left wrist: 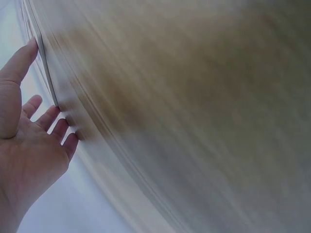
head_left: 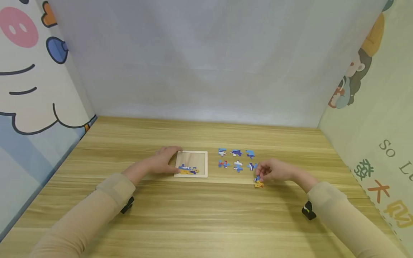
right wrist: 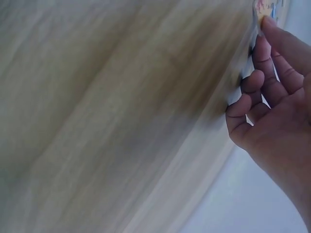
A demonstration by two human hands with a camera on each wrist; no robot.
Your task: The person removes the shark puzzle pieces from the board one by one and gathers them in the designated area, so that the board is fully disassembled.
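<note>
A square wooden puzzle tray lies on the table, with blue, white and yellow jigsaw pieces along its near edge. My left hand rests at the tray's left side, thumb by the near corner and fingers by the far one. In the left wrist view the left hand has its fingers spread against the tray's edge. Right of the loose pieces, my right hand pinches a yellow and blue jigsaw piece between thumb and fingers. The right wrist view shows this jigsaw piece at the fingertips, partly cut off.
Several loose blue jigsaw pieces lie in two rows between the tray and my right hand. The wood-grain table ends at a pale curtain behind, with printed cloths at both sides.
</note>
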